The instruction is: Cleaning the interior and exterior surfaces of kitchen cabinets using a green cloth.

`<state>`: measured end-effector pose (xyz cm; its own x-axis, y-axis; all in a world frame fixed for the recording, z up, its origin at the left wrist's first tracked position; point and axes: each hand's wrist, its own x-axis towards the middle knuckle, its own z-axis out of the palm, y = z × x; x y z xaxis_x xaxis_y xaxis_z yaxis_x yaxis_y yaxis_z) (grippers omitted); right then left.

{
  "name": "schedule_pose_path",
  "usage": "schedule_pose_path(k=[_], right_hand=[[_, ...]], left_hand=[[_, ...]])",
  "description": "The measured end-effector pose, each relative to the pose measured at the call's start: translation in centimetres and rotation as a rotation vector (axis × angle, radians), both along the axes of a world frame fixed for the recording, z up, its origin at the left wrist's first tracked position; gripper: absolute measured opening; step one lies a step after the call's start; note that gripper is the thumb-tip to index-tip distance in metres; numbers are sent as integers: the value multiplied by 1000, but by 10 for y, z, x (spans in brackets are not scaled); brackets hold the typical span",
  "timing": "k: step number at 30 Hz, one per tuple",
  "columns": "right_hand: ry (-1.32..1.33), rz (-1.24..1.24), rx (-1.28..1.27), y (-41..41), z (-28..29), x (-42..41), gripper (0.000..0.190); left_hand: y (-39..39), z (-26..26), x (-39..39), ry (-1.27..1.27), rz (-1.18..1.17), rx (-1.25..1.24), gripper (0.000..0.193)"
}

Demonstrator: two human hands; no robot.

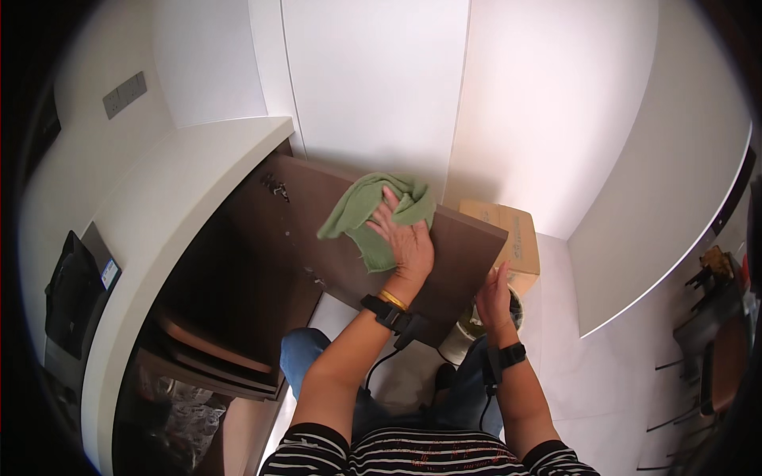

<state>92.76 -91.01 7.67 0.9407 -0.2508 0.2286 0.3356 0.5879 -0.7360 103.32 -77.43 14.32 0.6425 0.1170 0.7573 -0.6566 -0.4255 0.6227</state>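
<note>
My left hand (408,241) presses a crumpled green cloth (372,238) against the inner face of a dark brown cabinet door (461,268). The fingers are spread over the folds, and part of the cloth rises above the door's top edge. The door stands swung out from the cabinet, with a metal hinge (277,188) showing near its upper corner. At the free edge of the door is my right hand (495,300), fingers pointing up. Whether it grips that edge or only rests beside it cannot be told.
A cardboard box (518,238) and a round bin (515,312) stand behind the door's free end. The pale countertop (196,149) curves along the left, bearing a black appliance (74,297). Clear plastic packaging (193,416) lies inside the cabinet. A brown chair (723,369) is far right.
</note>
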Motion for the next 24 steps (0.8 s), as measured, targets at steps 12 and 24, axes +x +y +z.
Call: schedule_pose_path(k=[12, 24], right_hand=[[80, -468, -1104, -40, -50, 6, 60], [-7, 29, 68, -21, -37, 14, 53]], left_hand=[[-41, -44, -38, -158, -412, 582, 43], [-22, -164, -34, 202, -90, -132, 40]])
